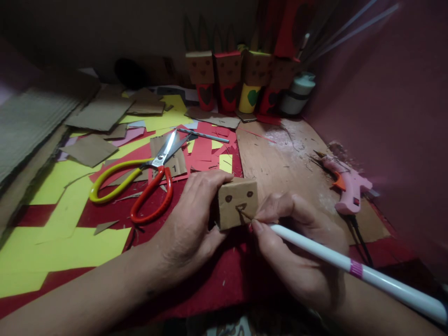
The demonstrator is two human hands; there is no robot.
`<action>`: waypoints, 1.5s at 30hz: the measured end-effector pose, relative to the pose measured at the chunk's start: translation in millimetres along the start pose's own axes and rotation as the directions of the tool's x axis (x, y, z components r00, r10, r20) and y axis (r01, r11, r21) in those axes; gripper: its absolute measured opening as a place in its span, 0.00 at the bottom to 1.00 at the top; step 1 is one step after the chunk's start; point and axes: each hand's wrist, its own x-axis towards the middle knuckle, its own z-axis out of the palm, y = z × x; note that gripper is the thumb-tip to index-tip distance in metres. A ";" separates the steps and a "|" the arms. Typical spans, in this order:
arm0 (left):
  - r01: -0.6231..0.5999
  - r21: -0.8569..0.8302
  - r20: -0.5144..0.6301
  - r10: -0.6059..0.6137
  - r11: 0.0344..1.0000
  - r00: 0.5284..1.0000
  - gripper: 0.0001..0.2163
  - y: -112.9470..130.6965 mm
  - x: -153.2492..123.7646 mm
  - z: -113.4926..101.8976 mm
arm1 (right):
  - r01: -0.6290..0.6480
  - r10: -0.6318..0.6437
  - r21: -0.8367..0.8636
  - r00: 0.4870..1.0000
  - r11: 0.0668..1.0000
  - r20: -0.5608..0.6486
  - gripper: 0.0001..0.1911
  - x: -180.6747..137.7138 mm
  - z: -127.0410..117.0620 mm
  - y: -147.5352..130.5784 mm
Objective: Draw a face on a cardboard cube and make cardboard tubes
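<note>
Nearest me, the pen [350,268] runs from the lower right corner up to its tip, which sits on the cube [238,203]. My right hand [301,247] holds the pen, fingers [276,214] pinched tight close to the tip. My left hand [191,219] wraps the cube's left side, thumb on top, and holds it face toward me just above the red paper [224,284] on the table [280,158]. Two dots and a small mouth are drawn on that face; the tip rests at the mouth. To do this well, I judge I should keep the cube braced hard, make short light strokes and keep my fingers off wet ink. Left of the hands lie scissors [147,182], blades apart, on yellow and brown scraps [87,149]. A pink glue gun [348,189] lies to the right on bare wood. Farthest back, finished figures [227,79] stand in a row against the wall.
</note>
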 end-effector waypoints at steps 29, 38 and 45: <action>-0.002 -0.020 0.017 0.003 1.000 1.000 0.21 0.2 1.0 -0.6 | -0.017 0.017 -0.004 1.000 1.000 0.003 0.08 2.9 -0.4 -3.8; 0.013 -0.001 0.000 -0.013 1.000 1.000 0.22 -0.1 -1.3 0.5 | -0.008 0.008 -0.006 1.000 1.000 -0.012 0.08 2.9 -1.3 -3.3; -0.008 -0.021 0.011 0.008 1.000 1.000 0.21 -1.6 0.7 -0.3 | 0.007 -0.007 0.028 1.000 1.000 0.003 0.07 2.1 0.2 -2.3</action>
